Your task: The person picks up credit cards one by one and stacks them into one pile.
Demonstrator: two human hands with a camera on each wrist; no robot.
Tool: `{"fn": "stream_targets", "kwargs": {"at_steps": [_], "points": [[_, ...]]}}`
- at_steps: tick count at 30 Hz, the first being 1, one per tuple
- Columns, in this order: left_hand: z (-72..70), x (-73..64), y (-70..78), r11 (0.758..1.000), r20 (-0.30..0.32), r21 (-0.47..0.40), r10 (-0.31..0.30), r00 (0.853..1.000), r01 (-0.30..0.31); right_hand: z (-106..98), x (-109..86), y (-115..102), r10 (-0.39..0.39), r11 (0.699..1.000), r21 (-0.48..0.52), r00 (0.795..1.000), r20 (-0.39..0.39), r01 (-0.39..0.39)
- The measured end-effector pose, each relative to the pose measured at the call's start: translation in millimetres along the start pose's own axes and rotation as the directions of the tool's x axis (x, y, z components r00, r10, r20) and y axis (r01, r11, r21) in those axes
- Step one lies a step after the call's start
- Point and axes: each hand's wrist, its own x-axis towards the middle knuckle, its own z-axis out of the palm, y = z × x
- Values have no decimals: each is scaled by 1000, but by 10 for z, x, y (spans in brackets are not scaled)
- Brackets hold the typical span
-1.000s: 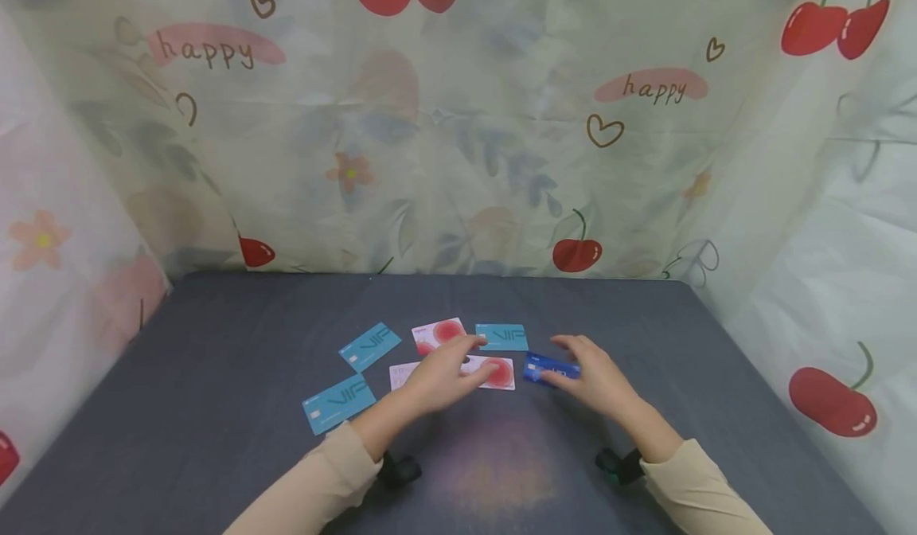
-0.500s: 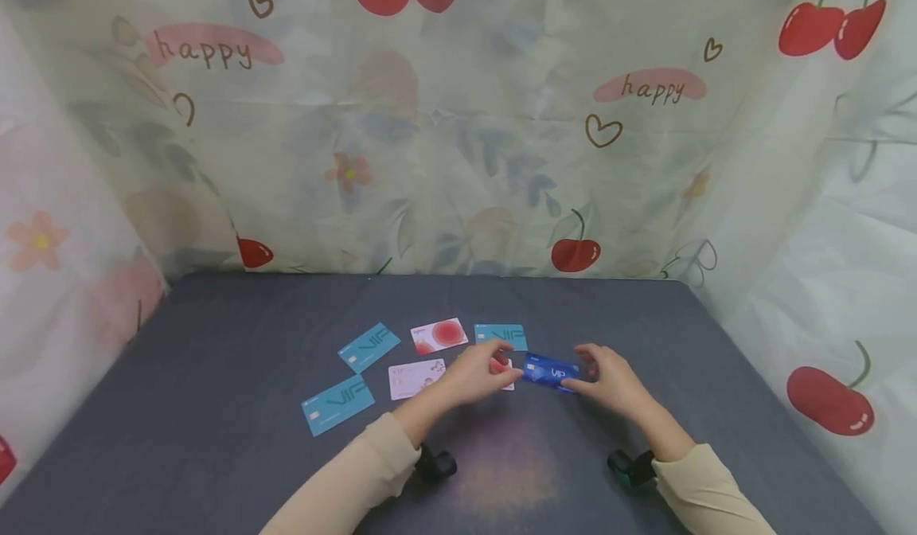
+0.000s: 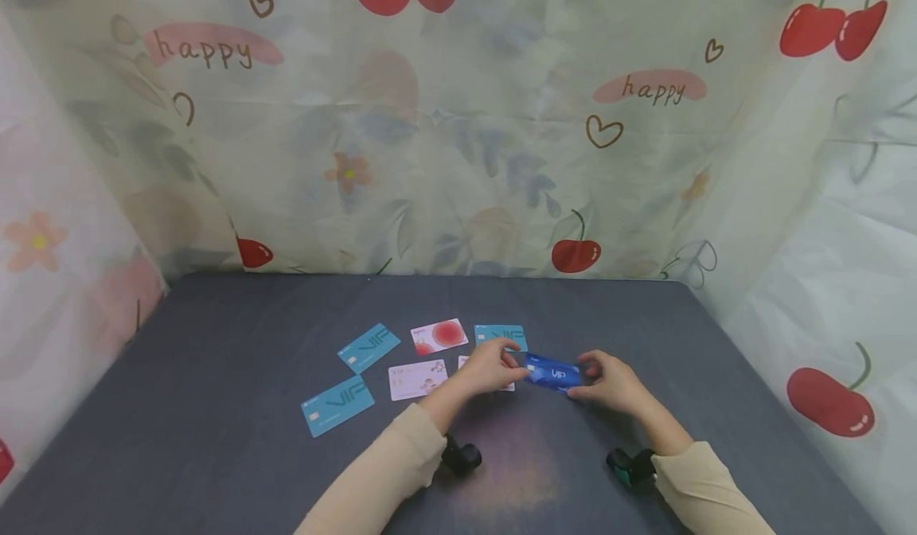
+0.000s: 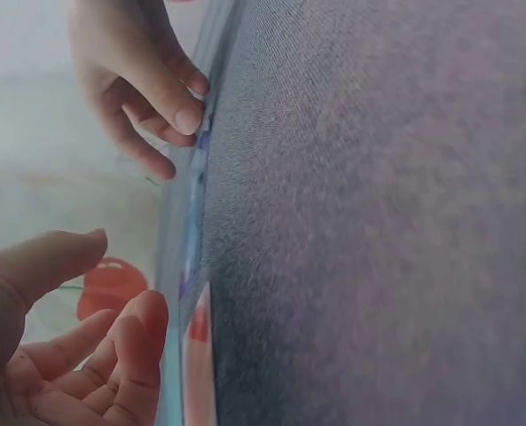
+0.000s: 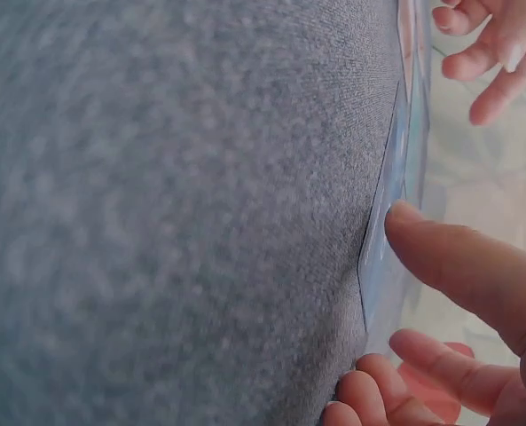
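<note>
A blue VIP card [image 3: 553, 372] is seen right of the middle of a dark tabletop [image 3: 215, 408], nearer the surface's back edge than its front, framed by a person's two bare hands. Neither hand is clenched and nothing is grasped: the left hand [image 3: 489, 366] is poised at the card's left end, its fingers loosely bent, while the right hand [image 3: 612, 380] is curved about the right end, thumb and fingers spread apart. Whether the card is touched by either thumb cannot be told. A pink card with a red disc [image 4: 200, 368] is partly hidden beneath the left hand. Toward the back edge, a right-hand teal card [image 3: 501, 333] and a red-and-white card [image 3: 439, 336] are laid out, with a pale pink card [image 3: 418, 380] set in front of the latter. Toward the left edge, a rear teal card [image 3: 368, 348] and a front teal card [image 3: 337, 405] are placed aslant. The tabletop is backed by a cherry-print curtain [image 3: 444, 216].
</note>
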Motion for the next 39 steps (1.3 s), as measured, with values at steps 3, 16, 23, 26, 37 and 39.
{"fn": "stream_targets", "kwargs": {"at_steps": [3, 16, 23, 26, 37, 39], "points": [[82, 114, -141, 1000, -4, -15, 25, 1000, -25, 3, 9, -9, 21, 1000, 11, 1000, 5, -21], [203, 95, 71, 989, -26, -86, -124, 992, 121, -5, 46, -20, 74, 997, 34, 997, 31, -75], [250, 121, 64, 972, -25, -129, -199, 980, 194, 0, 78, 23, 93, 995, 42, 995, 48, -95], [263, 129, 63, 969, -32, -138, -213, 977, 207, 0, 90, 31, 97, 994, 48, 994, 57, -100], [269, 117, 117, 972, -63, -15, -237, 970, 236, 4, 82, -7, 119, 989, 77, 991, 53, -123], [274, 114, 117, 972, -67, -5, -234, 970, 234, 6, 79, -9, 122, 988, 88, 991, 51, -126]]}}
